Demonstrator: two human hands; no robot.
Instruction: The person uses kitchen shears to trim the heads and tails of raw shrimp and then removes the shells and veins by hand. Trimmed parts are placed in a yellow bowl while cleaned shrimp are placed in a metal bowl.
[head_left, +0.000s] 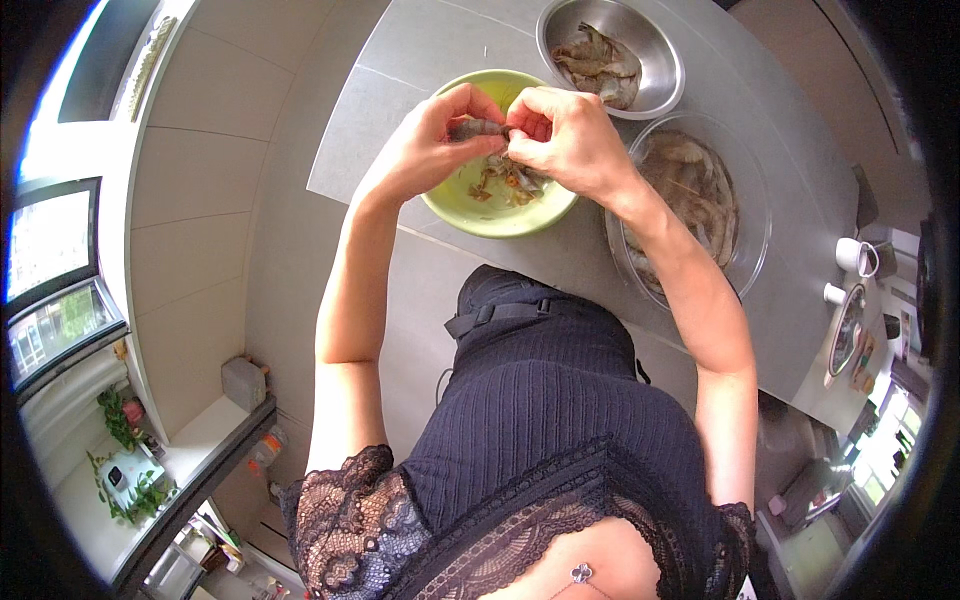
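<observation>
A raw grey shrimp is held by my left hand, its body between the thumb and fingers. My right hand pinches the dark end of the same shrimp, and the fingertips of both hands almost meet there. Both hands are above a light green bowl. Inside that bowl lie brownish shrimp scraps, including an orange bit; my hands partly cover them. Behind my right hand, a stainless steel bowl contains several grey shrimp.
A large clear bowl of whole shrimp stands right of the green bowl, partly behind my right forearm. All three bowls rest on a grey table. White cups stand at the far right. The table's left corner lies beyond my left forearm.
</observation>
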